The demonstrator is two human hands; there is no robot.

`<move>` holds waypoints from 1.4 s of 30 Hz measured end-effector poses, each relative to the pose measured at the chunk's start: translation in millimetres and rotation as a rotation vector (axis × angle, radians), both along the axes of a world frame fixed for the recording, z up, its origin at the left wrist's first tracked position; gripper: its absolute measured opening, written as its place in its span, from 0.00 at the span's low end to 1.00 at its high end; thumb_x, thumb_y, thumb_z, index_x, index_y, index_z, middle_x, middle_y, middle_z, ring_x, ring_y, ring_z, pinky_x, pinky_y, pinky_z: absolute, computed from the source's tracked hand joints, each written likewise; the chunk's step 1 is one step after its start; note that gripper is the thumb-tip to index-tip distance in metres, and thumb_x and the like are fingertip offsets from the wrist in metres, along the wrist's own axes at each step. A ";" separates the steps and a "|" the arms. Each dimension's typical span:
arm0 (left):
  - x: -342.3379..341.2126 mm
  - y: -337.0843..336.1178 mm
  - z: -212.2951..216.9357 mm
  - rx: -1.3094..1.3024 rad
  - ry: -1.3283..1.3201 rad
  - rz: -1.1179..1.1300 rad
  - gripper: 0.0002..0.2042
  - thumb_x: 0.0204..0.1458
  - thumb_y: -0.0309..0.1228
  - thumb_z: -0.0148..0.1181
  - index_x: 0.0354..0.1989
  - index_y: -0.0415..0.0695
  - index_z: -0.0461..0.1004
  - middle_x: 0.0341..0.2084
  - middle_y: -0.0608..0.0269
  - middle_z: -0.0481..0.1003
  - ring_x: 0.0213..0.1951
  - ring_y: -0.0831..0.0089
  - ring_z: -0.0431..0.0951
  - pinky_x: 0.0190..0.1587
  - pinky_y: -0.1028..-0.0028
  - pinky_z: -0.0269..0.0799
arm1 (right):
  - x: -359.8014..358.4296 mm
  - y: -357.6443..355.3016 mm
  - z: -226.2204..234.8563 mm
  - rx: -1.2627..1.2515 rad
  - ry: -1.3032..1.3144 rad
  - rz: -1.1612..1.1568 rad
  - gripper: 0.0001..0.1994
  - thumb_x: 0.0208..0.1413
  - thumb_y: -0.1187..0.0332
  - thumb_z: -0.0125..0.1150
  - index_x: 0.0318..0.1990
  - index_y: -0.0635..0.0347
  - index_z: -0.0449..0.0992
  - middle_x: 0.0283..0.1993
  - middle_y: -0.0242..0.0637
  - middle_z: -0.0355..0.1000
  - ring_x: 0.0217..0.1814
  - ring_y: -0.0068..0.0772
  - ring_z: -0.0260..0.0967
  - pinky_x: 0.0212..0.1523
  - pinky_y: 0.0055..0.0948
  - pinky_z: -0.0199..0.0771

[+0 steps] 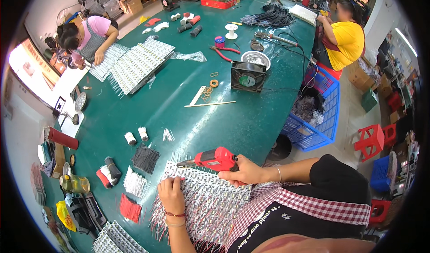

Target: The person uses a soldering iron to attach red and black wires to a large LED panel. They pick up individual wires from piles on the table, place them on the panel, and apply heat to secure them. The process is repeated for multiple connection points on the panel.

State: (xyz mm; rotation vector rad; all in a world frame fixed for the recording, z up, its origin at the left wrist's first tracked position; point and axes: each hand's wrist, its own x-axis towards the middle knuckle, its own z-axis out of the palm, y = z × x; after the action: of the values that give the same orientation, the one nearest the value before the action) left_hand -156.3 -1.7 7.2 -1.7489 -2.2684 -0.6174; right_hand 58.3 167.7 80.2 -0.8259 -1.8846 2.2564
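Note:
My right hand [244,170] is wrapped round the grip of a red and black soldering gun [215,160]. Its thin metal nose points left, just over the upper edge of a white circuit board panel [208,199]. Rows of small parts cover the panel, and many red and pale wires hang from its edges. My left hand [171,195] rests at the panel's upper left, fingers curled together near the tool's tip; what they pinch is too small to make out. Left of the panel lie bunches of black wires [145,159], white wires [135,182] and red wires [130,207].
A small black fan [248,77] stands on the green table ahead, before a metal bowl [262,58]. Another panel stack [141,65] lies near a person in pink. A blue crate [329,118] stands off the right edge; a person in yellow works beyond.

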 end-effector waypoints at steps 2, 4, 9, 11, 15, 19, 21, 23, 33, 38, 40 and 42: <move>0.1 0.6 -0.6 0.002 -0.001 0.000 0.09 0.45 0.21 0.54 0.36 0.43 0.75 0.29 0.60 0.69 0.34 0.63 0.70 0.37 0.65 0.63 | 0.4 0.6 -2.0 -0.016 0.002 0.005 0.15 0.58 0.58 0.61 0.32 0.63 0.72 0.16 0.28 0.66 0.15 0.17 0.64 0.16 0.21 0.65; 0.0 1.7 0.2 0.004 0.002 -0.001 0.09 0.45 0.21 0.54 0.36 0.43 0.75 0.29 0.60 0.69 0.34 0.63 0.70 0.37 0.65 0.63 | 0.1 0.9 -4.0 -0.023 0.021 0.004 0.15 0.58 0.58 0.61 0.32 0.64 0.72 0.16 0.28 0.66 0.15 0.17 0.63 0.16 0.21 0.65; -6.0 1.2 -0.2 0.038 0.018 0.006 0.07 0.46 0.23 0.56 0.34 0.44 0.75 0.27 0.61 0.68 0.32 0.63 0.70 0.36 0.65 0.63 | -4.1 2.7 -11.9 0.005 -0.008 0.009 0.14 0.58 0.60 0.61 0.29 0.62 0.72 0.17 0.28 0.67 0.15 0.17 0.63 0.17 0.22 0.66; -2.3 4.2 -7.9 0.055 -0.035 -0.021 0.05 0.46 0.25 0.57 0.33 0.44 0.75 0.26 0.62 0.68 0.31 0.64 0.70 0.36 0.65 0.63 | -1.3 -0.8 -16.0 0.024 -0.123 -0.046 0.13 0.57 0.61 0.62 0.29 0.62 0.73 0.18 0.28 0.69 0.16 0.16 0.64 0.17 0.21 0.65; -9.4 -5.4 -3.5 0.056 -0.078 -0.033 0.07 0.45 0.25 0.57 0.34 0.44 0.75 0.27 0.61 0.68 0.32 0.64 0.70 0.36 0.66 0.64 | -4.9 -6.1 -10.2 -0.045 -0.085 -0.081 0.09 0.57 0.66 0.62 0.31 0.62 0.73 0.18 0.28 0.69 0.16 0.15 0.65 0.16 0.19 0.64; -8.5 -13.1 -8.5 0.066 -0.122 -0.005 0.11 0.43 0.20 0.57 0.36 0.44 0.77 0.29 0.61 0.69 0.33 0.64 0.71 0.36 0.67 0.65 | -6.8 -10.5 -15.5 0.004 -0.065 -0.059 0.06 0.57 0.69 0.60 0.35 0.62 0.72 0.18 0.27 0.68 0.15 0.15 0.65 0.15 0.18 0.63; -7.5 -12.9 -9.4 0.080 -0.118 0.004 0.11 0.43 0.19 0.57 0.36 0.44 0.76 0.28 0.62 0.69 0.32 0.66 0.71 0.35 0.68 0.64 | -7.8 -10.3 -16.8 0.065 -0.074 0.014 0.11 0.58 0.71 0.55 0.45 0.68 0.69 0.17 0.29 0.67 0.16 0.17 0.64 0.18 0.19 0.64; -7.2 -10.5 -8.0 0.100 -0.099 -0.002 0.11 0.43 0.19 0.57 0.36 0.44 0.76 0.28 0.63 0.69 0.32 0.66 0.71 0.35 0.68 0.64 | -6.2 -10.5 -15.4 0.094 -0.068 0.042 0.14 0.60 0.72 0.51 0.50 0.71 0.68 0.18 0.30 0.67 0.16 0.18 0.64 0.19 0.19 0.63; -8.6 -11.2 -10.5 0.103 -0.091 -0.005 0.12 0.41 0.20 0.57 0.36 0.43 0.76 0.29 0.64 0.70 0.33 0.67 0.71 0.36 0.69 0.65 | -3.4 -13.9 -17.9 0.051 -0.088 -0.020 0.08 0.54 0.73 0.64 0.39 0.65 0.73 0.23 0.29 0.70 0.19 0.16 0.67 0.19 0.19 0.69; -7.4 -11.2 -8.4 0.083 -0.079 0.005 0.12 0.41 0.20 0.57 0.36 0.43 0.76 0.29 0.64 0.70 0.33 0.67 0.71 0.36 0.69 0.65 | -6.1 -17.0 -18.0 0.077 -0.080 -0.023 0.07 0.54 0.73 0.64 0.37 0.65 0.74 0.23 0.29 0.70 0.19 0.15 0.66 0.19 0.19 0.69; -7.4 -11.0 -8.8 0.081 -0.073 0.004 0.12 0.40 0.20 0.57 0.36 0.43 0.76 0.29 0.64 0.70 0.33 0.67 0.71 0.36 0.69 0.65 | -4.8 -16.7 -20.5 0.117 -0.074 0.006 0.07 0.54 0.73 0.64 0.38 0.65 0.74 0.24 0.29 0.71 0.19 0.16 0.67 0.19 0.19 0.69; -7.5 -10.1 -9.9 0.087 -0.066 0.001 0.12 0.40 0.20 0.57 0.36 0.44 0.76 0.29 0.64 0.70 0.33 0.67 0.71 0.37 0.69 0.65 | -2.9 -16.3 -21.8 0.120 -0.078 0.004 0.08 0.54 0.73 0.64 0.38 0.65 0.73 0.24 0.29 0.71 0.19 0.16 0.67 0.19 0.19 0.69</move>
State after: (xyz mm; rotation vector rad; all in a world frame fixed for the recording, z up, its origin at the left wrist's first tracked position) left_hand -163.8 -11.7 -2.8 -1.7108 -2.2490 -0.7719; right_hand 55.4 151.4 58.5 -0.9055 -2.0336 2.1173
